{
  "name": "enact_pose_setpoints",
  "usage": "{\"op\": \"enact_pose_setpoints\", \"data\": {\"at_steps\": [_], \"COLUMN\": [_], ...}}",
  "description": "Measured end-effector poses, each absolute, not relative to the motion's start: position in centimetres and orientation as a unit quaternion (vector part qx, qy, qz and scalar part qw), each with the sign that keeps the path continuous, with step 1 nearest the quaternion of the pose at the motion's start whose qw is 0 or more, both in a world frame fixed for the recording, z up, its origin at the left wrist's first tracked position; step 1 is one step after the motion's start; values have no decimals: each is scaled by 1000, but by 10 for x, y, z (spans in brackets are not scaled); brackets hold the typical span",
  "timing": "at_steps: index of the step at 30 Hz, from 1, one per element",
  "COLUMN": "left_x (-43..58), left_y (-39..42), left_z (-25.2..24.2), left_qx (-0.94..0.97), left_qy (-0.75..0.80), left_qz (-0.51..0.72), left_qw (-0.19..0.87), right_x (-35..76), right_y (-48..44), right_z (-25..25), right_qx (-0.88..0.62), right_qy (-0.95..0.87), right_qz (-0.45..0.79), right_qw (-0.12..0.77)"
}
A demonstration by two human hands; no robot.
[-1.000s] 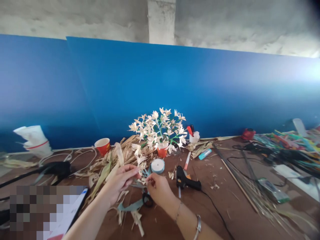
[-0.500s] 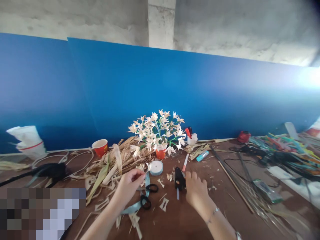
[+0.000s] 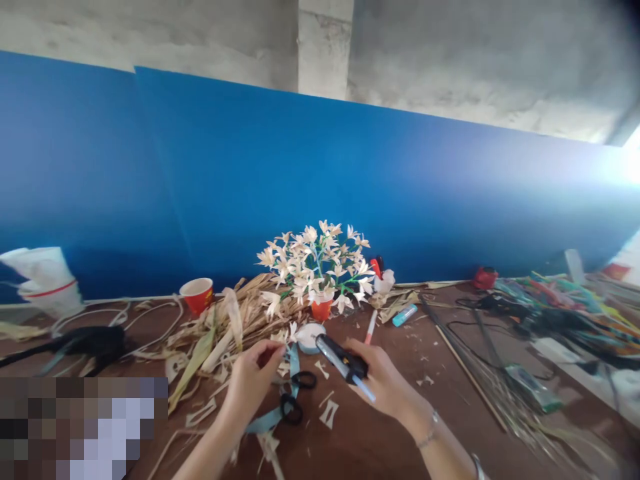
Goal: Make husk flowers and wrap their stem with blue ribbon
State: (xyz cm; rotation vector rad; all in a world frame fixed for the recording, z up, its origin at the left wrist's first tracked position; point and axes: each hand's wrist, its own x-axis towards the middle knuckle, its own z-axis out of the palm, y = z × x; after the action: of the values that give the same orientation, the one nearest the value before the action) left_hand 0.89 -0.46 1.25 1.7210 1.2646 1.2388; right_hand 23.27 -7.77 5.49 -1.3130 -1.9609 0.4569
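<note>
My right hand [image 3: 383,383] is closed around a black hot glue gun [image 3: 350,361], raised off the table with its nozzle toward the left; a pale glue stick [image 3: 364,389] juts from its rear. My left hand [image 3: 255,377] pinches at the fingertips what looks like a small pale corn-husk flower [image 3: 291,331], partly lost against the clutter. Behind the hands stands a bunch of cream flowers [image 3: 320,263] on green stems in a red cup [image 3: 321,309]. A roll of pale tape [image 3: 309,337] lies between the hands. Black-handled scissors [image 3: 291,408] rest near a light blue ribbon [image 3: 265,421].
Dried husks [image 3: 250,310] are heaped at the back left, near a red paper cup [image 3: 197,298]. A marker [image 3: 371,327] and a turquoise box [image 3: 405,315] lie at centre right. Thin sticks [image 3: 495,400] and black cables [image 3: 500,327] spread on the right. Husk scraps [image 3: 329,413] litter the brown table.
My right hand has taken hold of the glue gun, lifted it off the table and turned its nozzle leftward. My left hand has shifted slightly, still pinching.
</note>
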Motion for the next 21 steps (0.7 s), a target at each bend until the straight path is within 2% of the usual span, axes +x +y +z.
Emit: {"op": "enact_pose_setpoints", "data": {"at_steps": [9, 15, 21], "left_x": [8, 11, 15], "left_y": [-9, -15, -22], "left_z": [10, 13, 15], "left_qx": [655, 679, 700], "left_qy": [513, 486, 475], "left_qz": [489, 487, 480], "left_qw": [262, 258, 234], "right_x": [195, 191, 190], "right_y": [-62, -58, -57], "right_z": [31, 4, 3], "right_qx": [-484, -470, -471], "right_qy": [-747, -762, -760], "right_qz": [138, 138, 138], "right_qw": [435, 423, 426]}}
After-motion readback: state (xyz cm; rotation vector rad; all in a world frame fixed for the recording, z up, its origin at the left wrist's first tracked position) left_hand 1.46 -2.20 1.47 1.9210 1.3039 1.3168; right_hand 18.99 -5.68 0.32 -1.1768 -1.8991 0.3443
